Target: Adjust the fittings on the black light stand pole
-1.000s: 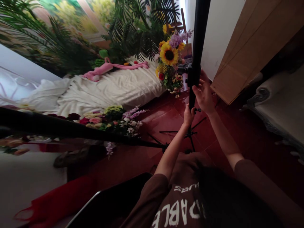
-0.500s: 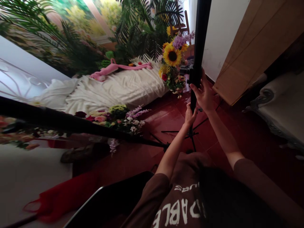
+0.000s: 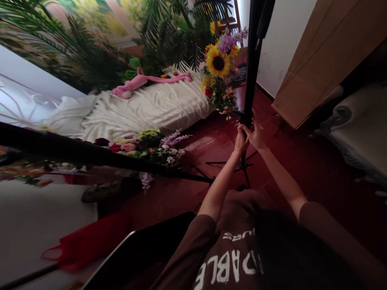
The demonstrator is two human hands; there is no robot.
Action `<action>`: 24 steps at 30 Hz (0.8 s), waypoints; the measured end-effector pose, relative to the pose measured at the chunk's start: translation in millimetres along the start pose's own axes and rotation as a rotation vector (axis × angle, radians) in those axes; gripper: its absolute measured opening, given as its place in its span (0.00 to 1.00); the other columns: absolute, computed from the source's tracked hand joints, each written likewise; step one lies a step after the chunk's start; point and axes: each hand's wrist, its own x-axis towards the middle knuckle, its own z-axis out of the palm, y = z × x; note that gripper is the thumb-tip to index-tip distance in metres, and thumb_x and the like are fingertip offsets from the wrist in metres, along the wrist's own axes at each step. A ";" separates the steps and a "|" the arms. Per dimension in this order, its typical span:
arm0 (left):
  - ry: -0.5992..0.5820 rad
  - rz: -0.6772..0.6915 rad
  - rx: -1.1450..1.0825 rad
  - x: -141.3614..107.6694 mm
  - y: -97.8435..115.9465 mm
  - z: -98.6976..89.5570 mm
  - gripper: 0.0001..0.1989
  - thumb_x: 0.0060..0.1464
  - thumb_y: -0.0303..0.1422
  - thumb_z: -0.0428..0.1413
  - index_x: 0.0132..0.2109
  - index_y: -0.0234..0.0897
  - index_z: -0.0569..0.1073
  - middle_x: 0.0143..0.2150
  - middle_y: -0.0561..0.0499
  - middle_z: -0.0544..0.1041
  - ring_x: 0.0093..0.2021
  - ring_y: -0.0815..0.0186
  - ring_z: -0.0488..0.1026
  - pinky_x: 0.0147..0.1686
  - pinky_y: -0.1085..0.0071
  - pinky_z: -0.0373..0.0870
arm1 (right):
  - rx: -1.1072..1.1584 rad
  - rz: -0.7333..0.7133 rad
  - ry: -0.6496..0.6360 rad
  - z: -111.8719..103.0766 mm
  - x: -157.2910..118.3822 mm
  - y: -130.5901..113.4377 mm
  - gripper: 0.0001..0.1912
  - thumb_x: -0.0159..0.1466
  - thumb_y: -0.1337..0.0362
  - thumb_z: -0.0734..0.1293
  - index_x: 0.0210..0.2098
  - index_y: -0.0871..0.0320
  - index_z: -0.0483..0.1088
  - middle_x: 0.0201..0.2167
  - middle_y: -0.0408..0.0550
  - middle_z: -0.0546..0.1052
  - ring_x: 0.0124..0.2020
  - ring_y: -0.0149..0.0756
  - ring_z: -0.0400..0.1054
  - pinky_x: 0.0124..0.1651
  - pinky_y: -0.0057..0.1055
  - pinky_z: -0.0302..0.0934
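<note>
Largest first, the red floor [image 3: 278, 157] carries everything, and on it a white-draped platform [image 3: 169, 100] fills the far left. One black stand [image 3: 250, 72] rises from the floor off the platform's right-hand end, its pole close to upright; three legs [image 3: 216, 162] can be counted splayed at its foot, presumably for balance. A second black pole [image 3: 127, 162] slants across the platform's front edge. One pink plush toy [image 3: 133, 82] lies stretched along the platform's back edge, perhaps for show, and one full-faced sunflower [image 3: 217, 61] stands out among the blooms by the right-hand end. Two hands are on the stand: the left hand [image 3: 241, 143] and the right hand [image 3: 256, 136] meet around its lower pole, probably so that one steadies while the other works. In both, the grip is closed about the pole; some fingers are hidden behind it, so how firmly they press cannot be told.
</note>
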 end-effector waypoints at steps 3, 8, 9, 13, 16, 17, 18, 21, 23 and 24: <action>0.014 0.033 -0.004 0.8 0.5 1.1 0.28 0.64 0.49 0.47 0.63 0.36 0.58 0.46 0.37 0.77 0.44 0.60 0.77 0.48 0.57 0.73 | 0.025 0.003 -0.008 -4.5 0.6 -1.8 0.35 0.66 0.52 0.66 0.69 0.45 0.54 0.52 0.48 0.77 0.48 0.41 0.76 0.52 0.37 0.71; 0.047 0.096 0.050 0.8 1.6 3.0 0.23 0.65 0.47 0.46 0.59 0.37 0.62 0.43 0.40 0.77 0.40 0.64 0.76 0.43 0.64 0.74 | -0.084 -0.005 -0.009 -23.7 -20.5 8.9 0.32 0.65 0.53 0.66 0.67 0.45 0.58 0.54 0.48 0.76 0.54 0.42 0.72 0.59 0.42 0.67; 0.058 0.103 0.063 0.6 1.5 3.3 0.22 0.65 0.47 0.47 0.58 0.37 0.62 0.42 0.41 0.76 0.39 0.64 0.76 0.42 0.65 0.73 | -0.107 0.003 -0.007 -27.3 -27.1 14.2 0.31 0.66 0.53 0.66 0.67 0.46 0.59 0.54 0.49 0.76 0.55 0.43 0.72 0.60 0.43 0.66; 0.091 0.089 0.083 -0.6 1.6 4.3 0.20 0.64 0.46 0.49 0.54 0.37 0.63 0.38 0.45 0.75 0.35 0.66 0.74 0.37 0.69 0.71 | -0.069 0.039 -0.004 -34.4 -46.7 38.8 0.22 0.69 0.52 0.61 0.60 0.52 0.65 0.55 0.53 0.75 0.55 0.41 0.71 0.57 0.42 0.68; 0.081 0.047 0.086 -1.0 2.2 4.2 0.19 0.64 0.46 0.49 0.55 0.38 0.63 0.35 0.48 0.75 0.32 0.68 0.73 0.34 0.71 0.69 | 0.000 0.042 0.012 -34.4 -48.9 50.5 0.18 0.69 0.51 0.61 0.52 0.54 0.68 0.53 0.55 0.75 0.53 0.40 0.72 0.54 0.39 0.70; 0.077 0.035 0.090 -1.1 2.4 4.1 0.20 0.64 0.45 0.50 0.55 0.38 0.63 0.35 0.48 0.75 0.32 0.68 0.73 0.34 0.71 0.69 | 0.017 0.046 0.026 -34.1 -47.5 52.3 0.18 0.68 0.50 0.62 0.50 0.54 0.68 0.51 0.54 0.76 0.52 0.40 0.73 0.53 0.39 0.70; 0.075 0.026 0.096 -1.2 2.6 3.8 0.20 0.64 0.45 0.50 0.56 0.37 0.62 0.35 0.48 0.75 0.32 0.67 0.73 0.34 0.71 0.68 | 0.032 0.057 0.042 -33.9 -45.3 53.3 0.17 0.67 0.49 0.63 0.48 0.54 0.68 0.49 0.53 0.77 0.50 0.40 0.74 0.52 0.38 0.70; 0.073 0.005 0.112 -1.5 2.8 3.3 0.21 0.63 0.45 0.51 0.56 0.37 0.63 0.36 0.46 0.75 0.33 0.66 0.74 0.34 0.71 0.68 | 0.053 0.131 0.063 -33.8 -36.2 53.1 0.17 0.65 0.47 0.64 0.45 0.52 0.66 0.37 0.48 0.78 0.40 0.37 0.76 0.45 0.35 0.71; 0.067 -0.003 0.116 -1.5 2.8 3.1 0.21 0.63 0.44 0.51 0.56 0.36 0.63 0.36 0.46 0.76 0.33 0.66 0.74 0.33 0.71 0.69 | 0.029 0.191 0.053 -33.8 -29.4 51.6 0.17 0.66 0.46 0.63 0.45 0.52 0.65 0.29 0.43 0.77 0.31 0.34 0.75 0.39 0.32 0.69; 0.065 -0.006 0.118 -1.4 2.8 3.0 0.21 0.63 0.44 0.51 0.56 0.36 0.63 0.36 0.46 0.76 0.33 0.66 0.74 0.33 0.71 0.69 | 0.011 0.220 0.044 -33.6 -26.1 50.7 0.17 0.66 0.46 0.63 0.45 0.52 0.65 0.26 0.41 0.76 0.28 0.33 0.74 0.35 0.30 0.68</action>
